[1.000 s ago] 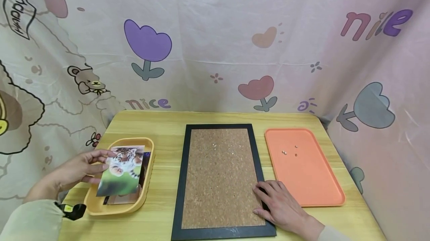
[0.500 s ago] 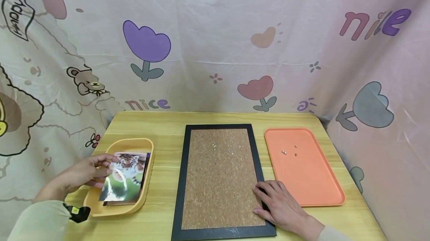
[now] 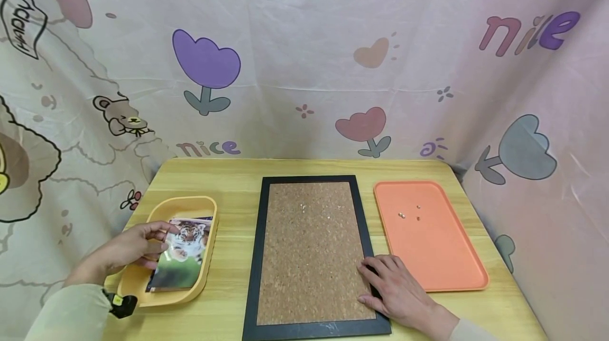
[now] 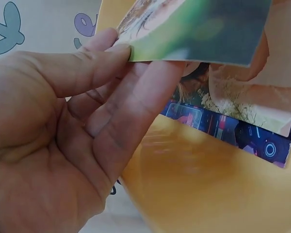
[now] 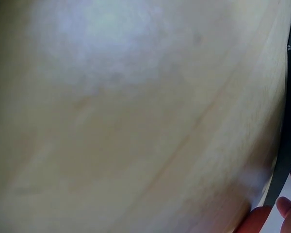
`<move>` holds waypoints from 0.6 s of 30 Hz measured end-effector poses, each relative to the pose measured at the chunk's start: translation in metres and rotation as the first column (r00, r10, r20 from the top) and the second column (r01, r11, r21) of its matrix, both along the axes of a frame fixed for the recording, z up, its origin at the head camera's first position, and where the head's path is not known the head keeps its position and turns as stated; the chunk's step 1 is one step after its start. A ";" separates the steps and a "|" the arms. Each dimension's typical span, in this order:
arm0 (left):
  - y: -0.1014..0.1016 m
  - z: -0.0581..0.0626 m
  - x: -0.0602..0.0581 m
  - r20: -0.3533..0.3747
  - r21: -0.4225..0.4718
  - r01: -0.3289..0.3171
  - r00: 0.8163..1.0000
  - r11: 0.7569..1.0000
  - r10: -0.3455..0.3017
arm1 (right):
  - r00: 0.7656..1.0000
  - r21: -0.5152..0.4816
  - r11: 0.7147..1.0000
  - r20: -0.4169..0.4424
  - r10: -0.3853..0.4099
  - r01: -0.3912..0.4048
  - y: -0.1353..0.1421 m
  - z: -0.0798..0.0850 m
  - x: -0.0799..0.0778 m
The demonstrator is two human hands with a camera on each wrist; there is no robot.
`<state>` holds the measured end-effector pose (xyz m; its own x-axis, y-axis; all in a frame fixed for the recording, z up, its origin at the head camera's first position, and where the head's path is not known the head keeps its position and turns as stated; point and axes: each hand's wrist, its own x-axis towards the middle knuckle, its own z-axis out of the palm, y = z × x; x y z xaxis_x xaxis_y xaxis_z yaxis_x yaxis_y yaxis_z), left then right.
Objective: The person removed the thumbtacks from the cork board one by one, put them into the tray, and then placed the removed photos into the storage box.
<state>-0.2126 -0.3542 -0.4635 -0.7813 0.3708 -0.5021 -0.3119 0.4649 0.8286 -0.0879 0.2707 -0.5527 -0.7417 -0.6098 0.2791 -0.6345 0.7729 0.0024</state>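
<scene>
My left hand [image 3: 138, 246] pinches the left edge of a tiger photo [image 3: 183, 256] between thumb and fingers. The photo is inside the yellow tray [image 3: 212, 224], over other pictures. In the left wrist view, a gap shows between the photo's lower edge and the picture with a plant motif [image 4: 233, 109] beneath it; under that lies a dark blue and purple picture [image 4: 223, 136]. My right hand [image 3: 392, 288] rests across the right border of a black-framed cork board [image 3: 314, 256]. Only some fingertips [image 5: 287, 206] of that hand show at the right wrist view's corner.
To the right of the board lies an orange tray [image 3: 440, 251] with several small pins [image 3: 402, 215] in it. The wooden table [image 3: 228, 298] holds everything. A printed curtain [image 3: 285, 55] hangs behind the table and along its sides.
My left hand has moved right and slightly down with the tiger photo, which now lies more squarely over the other pictures in the yellow tray. The right hand has stayed put.
</scene>
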 end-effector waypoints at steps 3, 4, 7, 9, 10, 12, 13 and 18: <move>0.001 -0.001 0.000 0.003 -0.016 -0.015 1.000 1.000 0.015 | 1.000 -0.003 1.000 0.001 0.001 -0.001 0.000 0.000 0.000; 0.001 -0.001 0.000 0.003 -0.020 -0.018 1.000 1.000 0.018 | 1.000 -0.003 1.000 0.001 0.001 -0.001 0.000 0.000 0.000; 0.002 -0.001 0.001 -0.002 -0.037 -0.023 1.000 0.999 0.023 | 1.000 -0.002 1.000 0.002 0.001 -0.001 0.000 0.001 0.000; 0.004 0.000 0.002 -0.010 -0.052 -0.024 1.000 0.998 0.023 | 1.000 0.000 1.000 0.003 -0.002 0.002 0.000 0.001 0.000; 0.005 0.001 0.002 -0.015 -0.061 -0.025 1.000 0.998 0.024 | 1.000 0.001 1.000 0.005 -0.003 0.003 0.000 0.001 0.000; 0.007 0.002 0.003 -0.025 -0.077 -0.026 0.999 0.997 0.024 | 1.000 0.002 1.000 0.008 -0.006 0.006 0.000 0.001 0.000; 0.008 0.003 0.003 -0.028 -0.086 -0.030 0.999 0.996 0.028 | 1.000 0.003 1.000 0.007 -0.007 0.007 0.000 0.001 0.000; 0.014 0.008 0.005 -0.027 -0.120 -0.039 0.999 0.992 0.036 | 1.000 0.005 1.000 0.006 -0.007 0.007 0.000 0.002 0.001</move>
